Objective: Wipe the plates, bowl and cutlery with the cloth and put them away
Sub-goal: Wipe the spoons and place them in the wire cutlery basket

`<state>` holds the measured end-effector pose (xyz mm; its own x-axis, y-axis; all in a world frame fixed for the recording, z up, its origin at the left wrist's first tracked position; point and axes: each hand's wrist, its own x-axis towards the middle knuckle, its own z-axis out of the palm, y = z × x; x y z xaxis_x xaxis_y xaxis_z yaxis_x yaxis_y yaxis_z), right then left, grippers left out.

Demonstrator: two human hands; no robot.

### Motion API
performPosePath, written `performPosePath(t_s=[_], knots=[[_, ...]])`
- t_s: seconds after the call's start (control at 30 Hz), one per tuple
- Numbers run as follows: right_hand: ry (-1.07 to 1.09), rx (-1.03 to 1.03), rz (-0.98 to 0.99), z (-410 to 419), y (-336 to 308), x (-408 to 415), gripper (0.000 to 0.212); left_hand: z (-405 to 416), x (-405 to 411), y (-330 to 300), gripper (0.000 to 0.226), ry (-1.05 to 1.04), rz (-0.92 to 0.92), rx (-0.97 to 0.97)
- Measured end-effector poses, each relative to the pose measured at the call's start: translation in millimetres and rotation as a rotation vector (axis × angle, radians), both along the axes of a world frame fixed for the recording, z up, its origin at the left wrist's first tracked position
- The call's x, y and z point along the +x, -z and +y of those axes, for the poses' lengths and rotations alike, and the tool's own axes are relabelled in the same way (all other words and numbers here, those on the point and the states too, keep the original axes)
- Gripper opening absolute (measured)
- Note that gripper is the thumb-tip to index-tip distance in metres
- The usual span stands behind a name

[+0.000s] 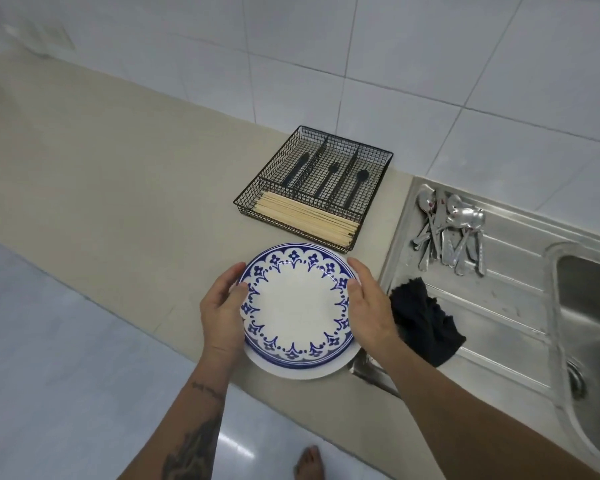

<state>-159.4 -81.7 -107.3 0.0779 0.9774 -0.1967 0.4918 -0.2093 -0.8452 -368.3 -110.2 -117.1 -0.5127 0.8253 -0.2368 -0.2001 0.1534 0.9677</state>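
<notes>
I have both hands on the blue-patterned plate (pixel 297 306), which sits on top of a plain white plate (pixel 302 370) at the near edge of the beige counter (pixel 118 202). My left hand (pixel 222 313) holds the plate's left rim, thumb lying over the blue border and the other fingers curled round the edge and under it; my right hand (pixel 369 306) grips the right rim the same way, thumb on top of the border, fingers wrapped over the far side. Whether the stack is lifted or resting on the counter I cannot tell. Just to the right of my right fingers, touching the back of that hand from this angle, the dark cloth (pixel 425 320) lies crumpled on the steel draining board (pixel 499 306). Beyond the cloth, further right and away from my fingers, a loose pile of metal cutlery (pixel 447 233) lies on the same board, spoons uppermost. Straight ahead of my fingertips, just past the plate's far rim, stands a black wire cutlery tray (pixel 312 188) with a bundle of wooden chopsticks (pixel 309 220) in the near compartment and black utensils (pixel 331 178) in the three compartments behind. The sink basin (pixel 596 323) lies at the far right, well apart from both hands.
</notes>
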Motion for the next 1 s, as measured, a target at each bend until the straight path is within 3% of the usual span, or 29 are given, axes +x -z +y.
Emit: performPosePath(t_s=[0.53, 1.0], knots=[[0.191, 0.152, 0.05, -78, -66, 10, 0.045, -54, 13, -68, 0.035, 0.113, -0.093, 0.156], [0.299, 0.163, 0.032, -128, -94, -71, 0.045, -81, -66, -105, 0.032, 0.182, -0.116, 0.128]])
